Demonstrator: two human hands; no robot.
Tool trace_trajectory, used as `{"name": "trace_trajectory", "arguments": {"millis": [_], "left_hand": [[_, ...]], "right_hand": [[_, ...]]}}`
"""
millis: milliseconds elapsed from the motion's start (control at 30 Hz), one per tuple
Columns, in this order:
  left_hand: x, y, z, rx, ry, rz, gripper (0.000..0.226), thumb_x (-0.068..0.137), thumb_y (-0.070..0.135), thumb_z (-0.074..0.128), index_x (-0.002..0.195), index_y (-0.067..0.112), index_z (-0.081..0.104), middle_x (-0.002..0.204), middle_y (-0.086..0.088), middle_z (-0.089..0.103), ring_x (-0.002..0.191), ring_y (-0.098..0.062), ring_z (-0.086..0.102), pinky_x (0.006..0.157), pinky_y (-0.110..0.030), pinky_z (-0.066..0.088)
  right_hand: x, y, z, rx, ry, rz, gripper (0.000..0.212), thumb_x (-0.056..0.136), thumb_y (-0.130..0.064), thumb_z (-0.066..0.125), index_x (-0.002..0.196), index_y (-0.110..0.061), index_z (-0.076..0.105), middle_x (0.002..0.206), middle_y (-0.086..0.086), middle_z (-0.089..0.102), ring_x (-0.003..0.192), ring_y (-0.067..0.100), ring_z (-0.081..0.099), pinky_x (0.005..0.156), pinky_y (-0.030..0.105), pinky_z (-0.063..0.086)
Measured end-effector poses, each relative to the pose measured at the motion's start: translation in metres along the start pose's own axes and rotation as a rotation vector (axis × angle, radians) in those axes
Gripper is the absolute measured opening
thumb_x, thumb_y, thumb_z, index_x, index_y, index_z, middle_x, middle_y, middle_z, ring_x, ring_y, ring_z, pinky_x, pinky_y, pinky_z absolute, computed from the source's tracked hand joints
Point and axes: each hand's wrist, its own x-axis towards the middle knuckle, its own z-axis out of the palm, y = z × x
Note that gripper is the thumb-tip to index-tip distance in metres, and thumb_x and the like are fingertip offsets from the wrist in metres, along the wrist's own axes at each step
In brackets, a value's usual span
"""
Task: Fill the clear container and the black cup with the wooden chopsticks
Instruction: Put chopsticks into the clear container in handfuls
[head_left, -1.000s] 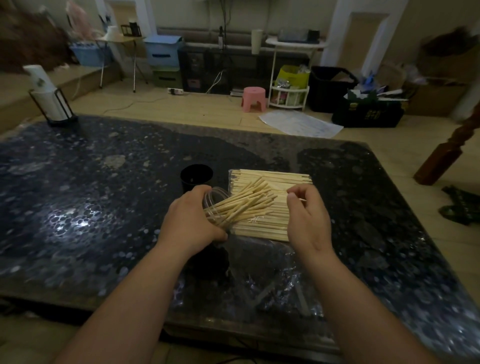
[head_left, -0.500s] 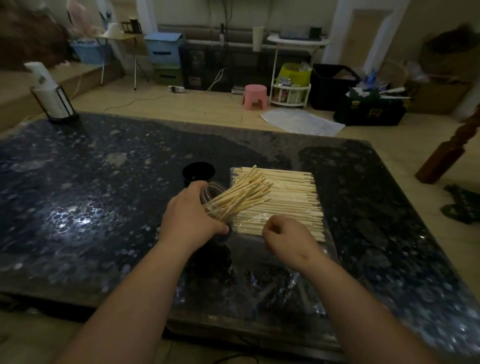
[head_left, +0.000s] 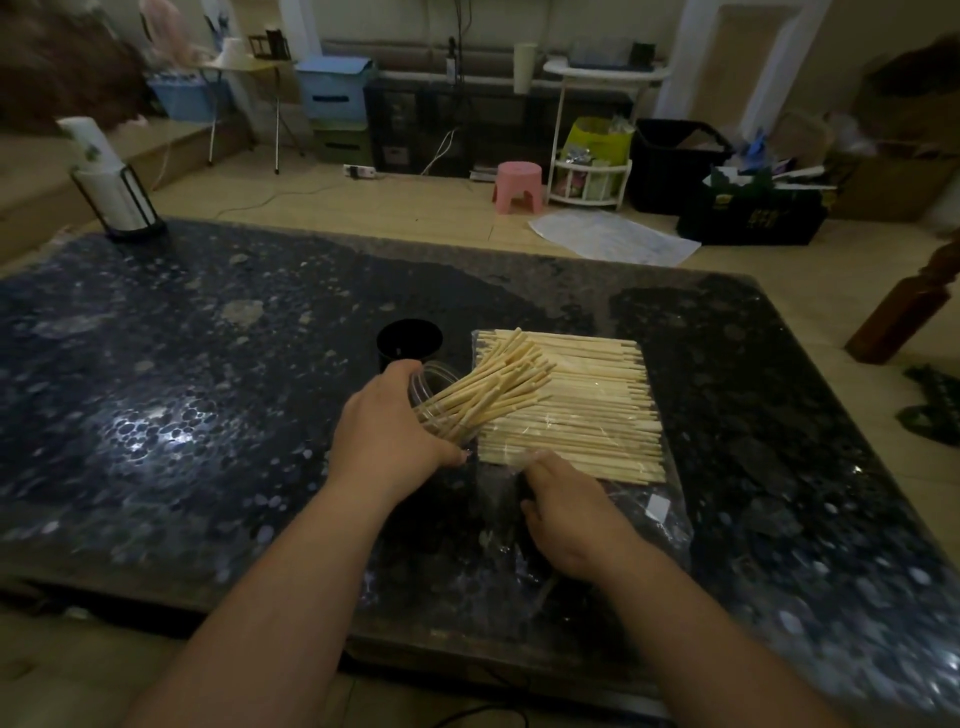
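**Tilted container in hand**

The left hand (head_left: 387, 436) grips the tilted clear container (head_left: 431, 382). Wooden chopsticks (head_left: 498, 382) fan from it over the flat pile (head_left: 587, 415), and the black cup (head_left: 409, 340) stands just behind. The right hand (head_left: 571, 514) is curled at the pile's near edge, and whether it holds anything cannot be told.

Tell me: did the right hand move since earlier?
Yes. The right hand drew back toward the person, off the chopstick pile, past its near edge.

A tilted clear container (head_left: 434, 395) of wooden chopsticks (head_left: 493, 387) is gripped by the left hand (head_left: 387, 434); plastic wrap (head_left: 644, 512) on the bench (head_left: 182, 395) is pinched by the right hand (head_left: 569, 512).
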Motion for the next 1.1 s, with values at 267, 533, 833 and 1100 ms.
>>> {"name": "trace_trajectory", "arguments": {"millis": [267, 533, 833, 1100], "left_hand": [[0.002, -0.004, 0.000, -0.021, 0.000, -0.015, 0.108, 0.054, 0.030, 0.097, 0.147, 0.028, 0.042, 0.140, 0.002, 0.054, 0.130, -0.022, 0.049, 0.105, -0.041, 0.045], [0.002, -0.003, -0.002, -0.011, -0.014, -0.018, 0.109, 0.054, 0.031, 0.097, 0.147, 0.030, 0.041, 0.141, 0.002, 0.053, 0.130, -0.023, 0.049, 0.105, -0.043, 0.045], [0.000, 0.001, -0.002, -0.018, -0.029, -0.004, 0.109, 0.056, 0.029, 0.097, 0.149, 0.030, 0.039, 0.144, 0.003, 0.051, 0.133, -0.022, 0.047, 0.108, -0.043, 0.044], [0.001, 0.002, 0.000, -0.021, -0.026, 0.004, 0.110, 0.054, 0.029, 0.097, 0.148, 0.029, 0.040, 0.142, 0.001, 0.053, 0.132, -0.023, 0.048, 0.107, -0.045, 0.045]], "right_hand": [[0.006, -0.001, 0.006, -0.140, 0.036, 0.059, 0.047, 0.098, -0.025, 0.046, 0.145, -0.025, 0.040, 0.149, -0.002, 0.034, 0.135, 0.024, 0.032, 0.108, 0.043, 0.030], [0.010, -0.004, 0.005, -0.186, 0.120, 0.101, 0.033, 0.098, -0.021, 0.046, 0.129, -0.028, 0.056, 0.131, -0.003, 0.051, 0.121, 0.024, 0.046, 0.100, 0.041, 0.032], [0.008, -0.002, 0.004, -0.089, 0.095, 0.080, 0.032, 0.096, -0.035, 0.057, 0.128, -0.033, 0.057, 0.123, -0.004, 0.059, 0.118, 0.023, 0.050, 0.096, 0.037, 0.035], [0.000, -0.006, 0.002, -0.173, 0.100, 0.039, 0.033, 0.101, -0.030, 0.049, 0.132, -0.024, 0.058, 0.121, 0.004, 0.058, 0.112, 0.027, 0.053, 0.093, 0.036, 0.040]]}}
